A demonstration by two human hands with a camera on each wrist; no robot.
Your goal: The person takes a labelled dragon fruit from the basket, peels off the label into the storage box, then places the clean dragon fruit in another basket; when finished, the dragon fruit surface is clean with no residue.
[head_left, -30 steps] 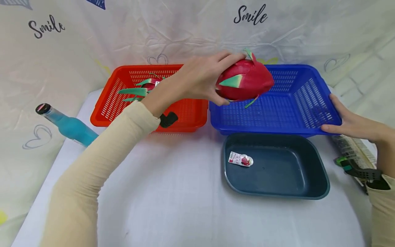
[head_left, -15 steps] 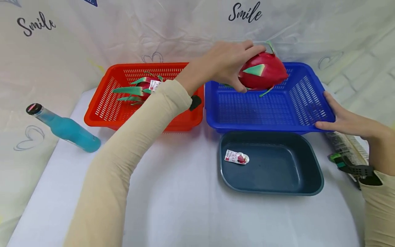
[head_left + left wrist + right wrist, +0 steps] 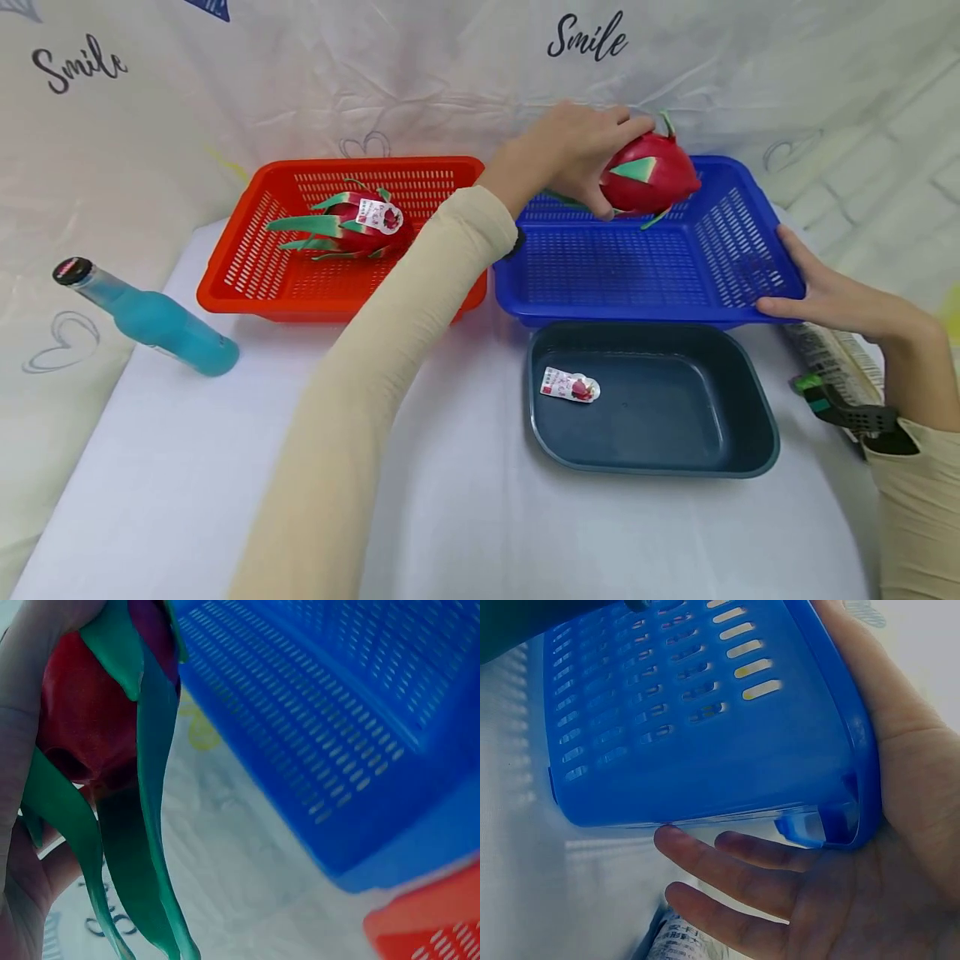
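My left hand (image 3: 573, 150) grips a red dragon fruit (image 3: 651, 175) with green leafy tips, held above the back part of the blue basket (image 3: 615, 271). In the left wrist view, long green scales (image 3: 154, 787) hang from the fruit beside the basket's perforated wall. My right hand (image 3: 847, 292) holds the blue basket's right front corner. The right wrist view shows its palm against the rim and several fingers (image 3: 727, 870) extended below the wall. A second dragon fruit (image 3: 386, 237), bearing a white label, lies in the red basket (image 3: 247, 296).
A dark teal tray (image 3: 652, 462) stands in front of the blue basket, with a dragon fruit label (image 3: 570, 385) inside. To the left is a bottle of blue liquid (image 3: 161, 321). A printed packet (image 3: 836, 362) lies under the right forearm. Behind the baskets hangs a printed cloth (image 3: 450, 67).
My left hand has carried the dragon fruit rightward, farther over the blue basket. The fruit in the red basket has come out from behind the forearm. My right hand stays at the basket's corner.
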